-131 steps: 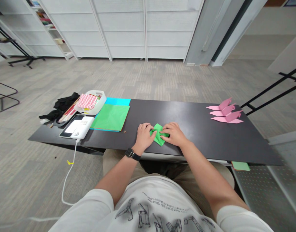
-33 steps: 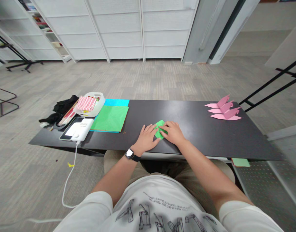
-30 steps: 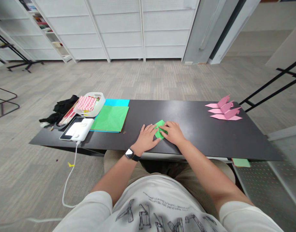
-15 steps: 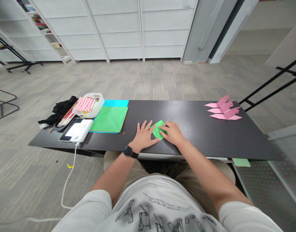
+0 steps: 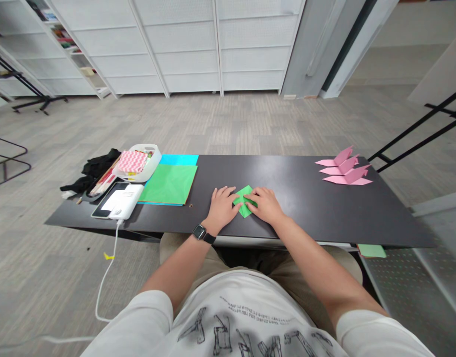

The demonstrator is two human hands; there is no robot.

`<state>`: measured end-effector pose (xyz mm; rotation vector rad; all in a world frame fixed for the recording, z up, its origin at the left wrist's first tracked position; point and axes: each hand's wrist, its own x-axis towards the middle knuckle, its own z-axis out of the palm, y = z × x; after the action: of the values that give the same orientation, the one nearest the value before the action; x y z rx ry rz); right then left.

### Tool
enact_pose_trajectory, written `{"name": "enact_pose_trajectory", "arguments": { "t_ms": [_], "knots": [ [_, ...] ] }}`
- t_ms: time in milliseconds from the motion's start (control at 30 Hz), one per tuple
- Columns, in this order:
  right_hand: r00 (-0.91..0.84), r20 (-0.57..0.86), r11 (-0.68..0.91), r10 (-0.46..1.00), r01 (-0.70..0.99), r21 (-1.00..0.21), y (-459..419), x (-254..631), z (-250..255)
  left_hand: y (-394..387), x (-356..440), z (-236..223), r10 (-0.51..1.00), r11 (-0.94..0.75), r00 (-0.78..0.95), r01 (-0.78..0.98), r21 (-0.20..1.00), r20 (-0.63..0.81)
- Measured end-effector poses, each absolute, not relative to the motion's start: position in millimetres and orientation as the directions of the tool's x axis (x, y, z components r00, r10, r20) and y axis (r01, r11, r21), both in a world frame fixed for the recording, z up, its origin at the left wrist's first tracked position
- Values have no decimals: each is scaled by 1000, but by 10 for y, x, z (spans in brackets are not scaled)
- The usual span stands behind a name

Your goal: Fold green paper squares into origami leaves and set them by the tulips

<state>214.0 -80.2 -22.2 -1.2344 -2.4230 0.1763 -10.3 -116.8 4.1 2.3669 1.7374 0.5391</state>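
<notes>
A small folded green paper (image 5: 244,199) lies on the black table (image 5: 305,208) near its front edge. My left hand (image 5: 222,207), with a watch on the wrist, presses on the paper's left side with curled fingers. My right hand (image 5: 264,204) holds down the right side, fingertips on the green fold. Most of the paper's lower part is hidden under both hands.
A stack of green and blue sheets (image 5: 170,182) lies to the left, beside a white basket (image 5: 138,161), a white device with a cable (image 5: 119,200), sticks and black cloth (image 5: 97,168). Three pink folded paper figures (image 5: 345,168) sit at the far right.
My left hand was flat with fingers spread beside the paper; now its fingers have curled in onto the paper's left edge. The right hand stays on the paper.
</notes>
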Motion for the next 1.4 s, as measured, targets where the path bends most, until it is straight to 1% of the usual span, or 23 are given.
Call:
{"name": "enact_pose_trajectory", "arguments": {
  "t_ms": [233,433,567,767,1000,1100,1200,1267,1333,1400],
  "knots": [
    [-525,305,602,795,746,-285,-804,2147,-220,-1190,-124,29,941,-333,295,898,288,169],
    [-522,302,599,798,745,-294,-791,2154,-239,-1267,-157,80,941,-338,321,900,275,106],
    [-522,301,598,798,746,-291,-789,2151,-232,-1300,-140,105,933,-360,342,881,307,112],
    [-521,295,594,801,750,-291,-795,2149,-224,-1371,-112,41,874,-486,448,791,370,190],
    [-520,300,599,799,727,-335,-763,2203,-238,-1403,-101,-26,876,-483,444,788,383,190],
    [-463,332,566,822,731,-381,-733,2260,-238,-1401,-101,-27,876,-481,443,790,381,188],
    [-329,367,469,870,782,-411,-707,2305,-246,-1406,-103,-25,876,-482,445,791,376,187],
    [-251,378,403,891,822,-402,-695,2316,-261,-1409,-104,-25,874,-485,447,792,370,189],
    [-229,382,377,895,845,-379,-687,2314,-281,-1413,-103,-26,869,-495,453,789,364,200],
    [-255,377,395,890,845,-361,-682,2306,-300,-1418,-101,-24,865,-502,455,788,357,212]
  ]
}}
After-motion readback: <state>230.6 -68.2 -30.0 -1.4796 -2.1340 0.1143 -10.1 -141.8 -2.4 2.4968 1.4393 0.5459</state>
